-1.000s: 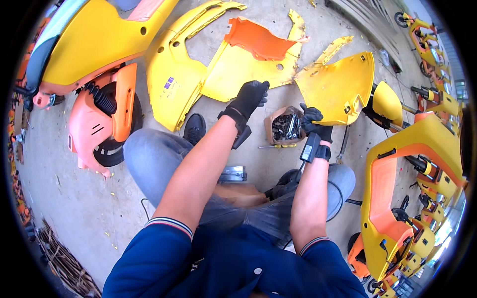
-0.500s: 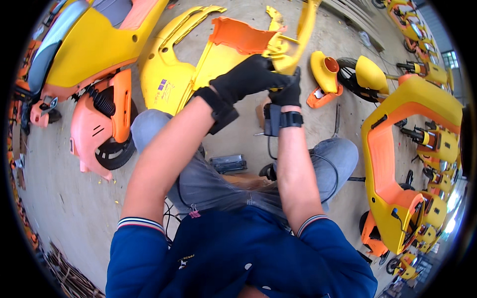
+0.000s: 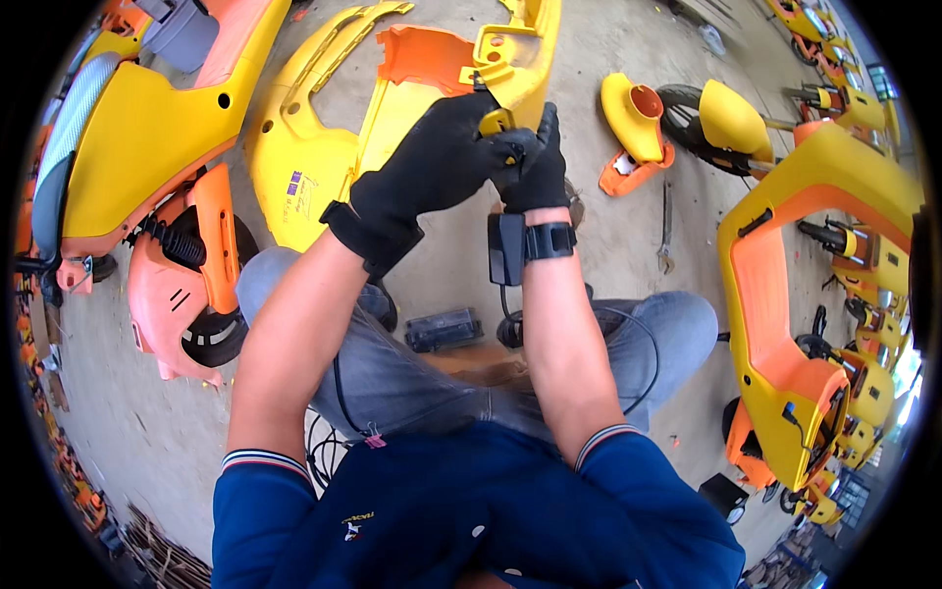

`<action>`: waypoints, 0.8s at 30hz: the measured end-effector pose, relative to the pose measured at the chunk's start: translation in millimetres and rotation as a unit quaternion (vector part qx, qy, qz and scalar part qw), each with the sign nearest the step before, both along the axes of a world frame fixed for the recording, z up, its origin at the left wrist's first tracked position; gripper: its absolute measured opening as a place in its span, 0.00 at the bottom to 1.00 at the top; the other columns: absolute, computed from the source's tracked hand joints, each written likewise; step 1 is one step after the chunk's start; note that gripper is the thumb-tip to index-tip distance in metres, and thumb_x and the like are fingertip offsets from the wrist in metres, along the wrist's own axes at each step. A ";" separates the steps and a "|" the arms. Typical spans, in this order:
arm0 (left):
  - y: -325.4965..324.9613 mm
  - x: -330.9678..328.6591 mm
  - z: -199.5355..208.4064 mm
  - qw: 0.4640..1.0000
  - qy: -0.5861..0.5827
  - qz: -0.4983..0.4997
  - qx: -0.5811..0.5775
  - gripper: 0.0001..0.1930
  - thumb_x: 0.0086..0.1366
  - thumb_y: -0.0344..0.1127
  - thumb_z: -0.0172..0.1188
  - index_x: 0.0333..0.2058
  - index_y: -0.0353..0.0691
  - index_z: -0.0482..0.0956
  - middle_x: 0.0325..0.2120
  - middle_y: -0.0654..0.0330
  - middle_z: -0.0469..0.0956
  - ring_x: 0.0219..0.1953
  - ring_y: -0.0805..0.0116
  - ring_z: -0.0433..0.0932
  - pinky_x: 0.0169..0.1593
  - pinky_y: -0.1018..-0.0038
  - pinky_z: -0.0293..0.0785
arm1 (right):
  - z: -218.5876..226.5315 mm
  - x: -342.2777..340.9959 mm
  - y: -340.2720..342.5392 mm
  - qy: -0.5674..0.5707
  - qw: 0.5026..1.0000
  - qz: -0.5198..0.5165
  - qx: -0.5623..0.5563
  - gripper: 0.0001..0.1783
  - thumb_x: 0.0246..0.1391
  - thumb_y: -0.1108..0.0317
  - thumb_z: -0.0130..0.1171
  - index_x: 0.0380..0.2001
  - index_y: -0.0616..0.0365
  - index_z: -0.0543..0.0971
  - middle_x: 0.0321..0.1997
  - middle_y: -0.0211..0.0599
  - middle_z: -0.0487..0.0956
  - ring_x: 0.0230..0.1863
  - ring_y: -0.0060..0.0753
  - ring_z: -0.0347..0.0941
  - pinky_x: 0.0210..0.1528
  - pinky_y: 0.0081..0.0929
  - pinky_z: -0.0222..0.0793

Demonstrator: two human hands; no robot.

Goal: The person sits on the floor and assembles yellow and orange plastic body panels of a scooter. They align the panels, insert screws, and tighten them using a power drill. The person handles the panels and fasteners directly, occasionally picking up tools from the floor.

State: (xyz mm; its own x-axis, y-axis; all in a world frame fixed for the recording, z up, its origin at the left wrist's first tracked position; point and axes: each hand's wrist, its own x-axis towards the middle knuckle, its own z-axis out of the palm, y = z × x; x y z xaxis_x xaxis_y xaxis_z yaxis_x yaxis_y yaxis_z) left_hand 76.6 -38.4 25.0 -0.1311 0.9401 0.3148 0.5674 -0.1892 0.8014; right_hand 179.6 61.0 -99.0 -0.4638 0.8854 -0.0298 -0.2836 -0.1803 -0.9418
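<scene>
Both my hands wear black gloves and meet at the near end of a long yellow scooter body panel (image 3: 535,64), raised in front of me. My left hand (image 3: 432,152) is closed at that end, its fingers pressed together beside a small yellow tab (image 3: 496,123). My right hand (image 3: 535,167) wraps the panel's lower tip from the right. The gloves hide the exact grip. Just behind, a yellow panel with an orange section (image 3: 422,61) lies on the floor, next to a yellow curved fairing (image 3: 299,147).
On the left stands a yellow scooter body (image 3: 167,147) with a pink front fender (image 3: 182,294). At right are a yellow-orange scooter frame cover (image 3: 760,265), a wrench (image 3: 666,236) and a yellow part with a round opening (image 3: 628,113). A dark tool case (image 3: 444,330) lies between my legs.
My hands and the panel have shifted left and slightly lower in view. The panel has turned, so its inner side with holes now shows more. My view has also moved a little.
</scene>
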 end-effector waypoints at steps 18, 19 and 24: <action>22.3 -16.6 -3.9 0.883 -0.464 0.040 0.054 0.18 0.62 0.31 0.61 0.49 0.30 0.70 0.38 0.55 0.79 0.39 0.68 0.80 0.42 0.74 0.79 | 23.3 5.3 26.2 0.432 0.842 0.086 -0.313 0.23 0.64 0.64 0.49 0.59 0.63 0.65 0.59 0.44 0.73 0.57 0.39 0.71 0.59 0.36 0.69; 22.8 -16.3 -6.2 0.892 -0.444 0.046 0.065 0.18 0.62 0.32 0.61 0.49 0.30 0.70 0.38 0.55 0.79 0.38 0.68 0.80 0.42 0.74 0.79 | 21.4 7.2 26.2 0.422 0.837 0.093 -0.337 0.23 0.64 0.63 0.49 0.58 0.63 0.65 0.58 0.44 0.73 0.56 0.38 0.72 0.58 0.34 0.70; 32.7 -11.2 -19.7 0.868 -0.485 0.032 0.097 0.17 0.62 0.33 0.61 0.47 0.29 0.71 0.37 0.54 0.79 0.37 0.68 0.79 0.40 0.73 0.77 | 29.4 11.4 29.1 0.420 0.841 0.134 -0.313 0.23 0.65 0.62 0.48 0.58 0.64 0.65 0.59 0.46 0.72 0.57 0.38 0.72 0.59 0.34 0.69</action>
State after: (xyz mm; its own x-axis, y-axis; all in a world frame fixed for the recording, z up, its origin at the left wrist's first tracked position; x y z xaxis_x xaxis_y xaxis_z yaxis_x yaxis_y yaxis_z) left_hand 65.5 -5.7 5.4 -0.4737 0.8623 0.1789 -0.3424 -0.3675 0.8647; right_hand 191.0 90.1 -69.5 -0.7343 0.6787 -0.0125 -0.6722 -0.7295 -0.1265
